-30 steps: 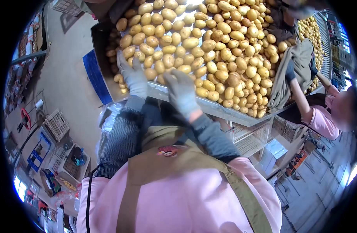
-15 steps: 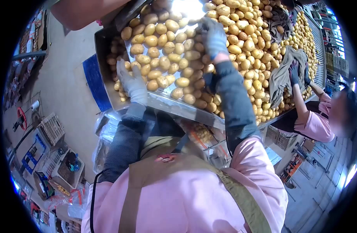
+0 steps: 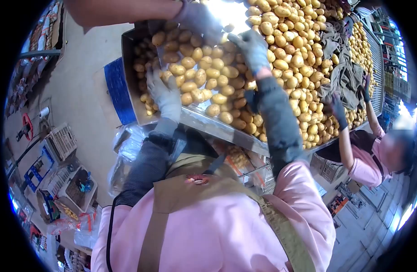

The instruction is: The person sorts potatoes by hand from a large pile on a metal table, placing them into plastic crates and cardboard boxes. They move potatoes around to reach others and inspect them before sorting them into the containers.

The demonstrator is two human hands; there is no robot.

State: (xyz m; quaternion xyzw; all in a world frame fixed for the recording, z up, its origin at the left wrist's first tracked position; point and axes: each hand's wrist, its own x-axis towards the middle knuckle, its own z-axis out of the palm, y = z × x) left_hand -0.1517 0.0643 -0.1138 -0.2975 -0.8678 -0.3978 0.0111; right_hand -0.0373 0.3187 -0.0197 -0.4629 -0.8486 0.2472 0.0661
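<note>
Many yellow potatoes (image 3: 200, 77) lie on a metal sorting table (image 3: 222, 130), loosely spread at its left end and heaped on the right. My left hand (image 3: 166, 96), in a light grey glove, rests at the left end against the potatoes, thumb apart from the fingers. Over the potatoes farther right is my right hand (image 3: 254, 51), in a grey glove, its fingers stretched toward the upper left and touching or just above them. No potato shows inside either hand.
Another person's gloved hand (image 3: 199, 19) reaches in from the top. At right a co-worker (image 3: 369, 154) stretches a gloved hand (image 3: 339, 112) beside a dark cloth (image 3: 348, 81) on the heap. A blue panel (image 3: 119, 90) flanks the table; crates (image 3: 61, 143) stand lower left.
Another person's gloved hand has come in over the potatoes from the top. The right-hand co-worker's nearer hand has left the cloth. My hands stay near the same spots while the view shifts slightly.
</note>
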